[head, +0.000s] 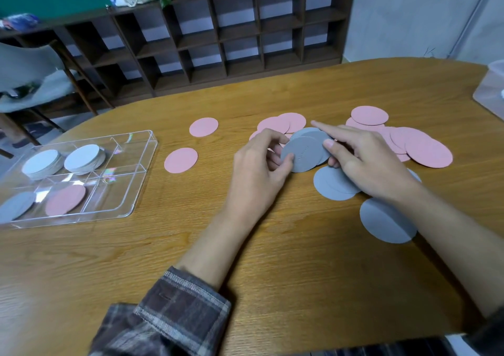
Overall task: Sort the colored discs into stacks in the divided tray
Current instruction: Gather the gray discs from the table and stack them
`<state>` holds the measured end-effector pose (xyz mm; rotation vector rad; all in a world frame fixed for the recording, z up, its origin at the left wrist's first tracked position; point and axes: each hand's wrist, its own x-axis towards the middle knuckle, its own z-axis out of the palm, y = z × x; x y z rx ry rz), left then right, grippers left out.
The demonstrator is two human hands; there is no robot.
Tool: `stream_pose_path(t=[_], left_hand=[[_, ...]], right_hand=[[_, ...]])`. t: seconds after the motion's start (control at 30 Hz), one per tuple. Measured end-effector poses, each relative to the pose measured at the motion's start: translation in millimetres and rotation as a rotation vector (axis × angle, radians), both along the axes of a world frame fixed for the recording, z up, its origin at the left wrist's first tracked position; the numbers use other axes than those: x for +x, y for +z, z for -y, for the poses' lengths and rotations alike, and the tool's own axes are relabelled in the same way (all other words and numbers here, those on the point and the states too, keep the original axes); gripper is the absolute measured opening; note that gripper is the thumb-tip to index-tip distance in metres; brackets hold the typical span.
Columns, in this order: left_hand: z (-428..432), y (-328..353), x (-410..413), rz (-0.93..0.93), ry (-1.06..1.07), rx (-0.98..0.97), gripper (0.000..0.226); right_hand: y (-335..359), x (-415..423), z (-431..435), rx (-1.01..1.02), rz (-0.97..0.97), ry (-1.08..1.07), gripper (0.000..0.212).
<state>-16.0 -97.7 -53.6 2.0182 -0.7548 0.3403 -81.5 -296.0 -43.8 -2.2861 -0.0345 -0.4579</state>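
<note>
So the person is mid-gather here. Both hands are up at the middle of the wooden table [272, 246], working a little bunch of grey discs [305, 152] between them. The left hand [259, 165] has its thumb pressed on the front face of the top disc with the fingers curled behind, so it's properly pinching that bunch. The right hand [362, 162] steadies the other side with its thumb on the rim, index finger poking out straight past the discs. It looks like they're squaring up several greys into one neat pack before carrying it over, which beats moving them one at a time.

More loose greys lie flat just under the right hand [334, 188], and another one [384, 220] sits closer to the near edge under the right forearm. The pink discs [428, 150] are fanned out in an overlapping heap toward the right edge, with a couple of strays, one [204, 127] and another [180, 160], lying on their own between the pile and the tray.

The clear divided tray [141, 162] is over at the left edge. Its back compartments hold two stacks of white discs [81, 159], the front ones a grey stack [16, 205] and a pink one [65, 199], so each colour already has its slot. My guess is the pinks are being left for after the greys.
</note>
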Motion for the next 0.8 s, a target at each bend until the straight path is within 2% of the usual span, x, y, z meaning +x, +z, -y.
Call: stream_pose_path(t=[0.1, 0.23, 0.4, 0.47, 0.6, 0.7, 0.8], left_hand=[[1.3, 0.5, -0.2, -0.061, 0.012, -0.034, 0.033], [2.0, 3.8, -3.6, -0.070, 0.035, -0.014, 0.034], [2.1, 5.0, -4.6, -0.025, 0.045, -0.026, 0.027], [2.5, 3.8, -5.4, 0.023, 0.025, -0.025, 0.024], [3.7, 1.1, -5.7, 0.035, 0.023, -0.020, 0.025], [6.1, 2.1, -7.5, 0.002, 0.049, -0.012, 0.034], [9.3, 1.9, -9.7, 0.031, 0.025, 0.021, 0.032]], right_hand=[[-2.2, 0.0, -1.4, 0.003, -0.014, 0.027, 0.044], [1.7, -1.9, -3.6, 0.028, -0.050, 0.036, 0.044], [1.9, -1.9, -8.1, -0.184, -0.048, 0.010, 0.050], [0.9, -0.4, -7.3, -0.212, -0.010, 0.006, 0.048], [0.3, -2.2, -3.4, -0.135, 0.022, 0.005, 0.029], [0.8, -4.2, 6.0, -0.073, -0.010, -0.034, 0.024], [3.6, -8.6, 23.3, -0.004, -0.012, -0.105, 0.021]])
